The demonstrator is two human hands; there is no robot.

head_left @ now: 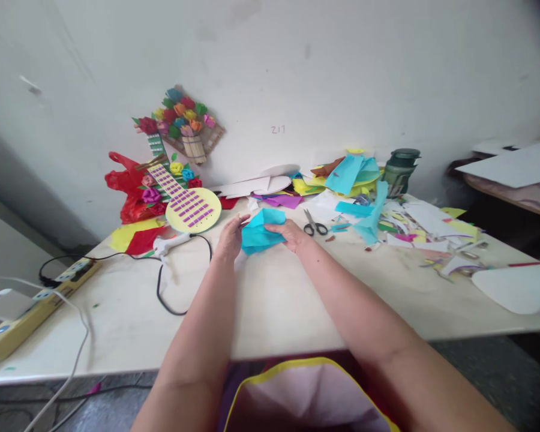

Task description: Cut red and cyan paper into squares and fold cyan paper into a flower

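A creased piece of turquoise paper (pixel 261 234) is held up just above the white table, between my two hands. At its left edge my left hand (pixel 229 239) is curled, with the fingertips against the paper. My right hand (pixel 291 234) pinches the right side, thumb lying over the front. Scissors (pixel 315 225) with black handles lie to the right of my right hand. Left of my left hand rests a white glue gun (pixel 171 243) with a black cord. Behind it leans a yellow paper guitar shape (pixel 193 211) with purple strips.
Coloured paper sheets (pixel 348 175) and a dark green bottle (pixel 400 173) stand along the wall. Paper scraps (pixel 420 225) cover the right side. A yellow power strip (pixel 40 309) with cords lies at the left edge. Paper flowers (pixel 184 114) hang on the wall.
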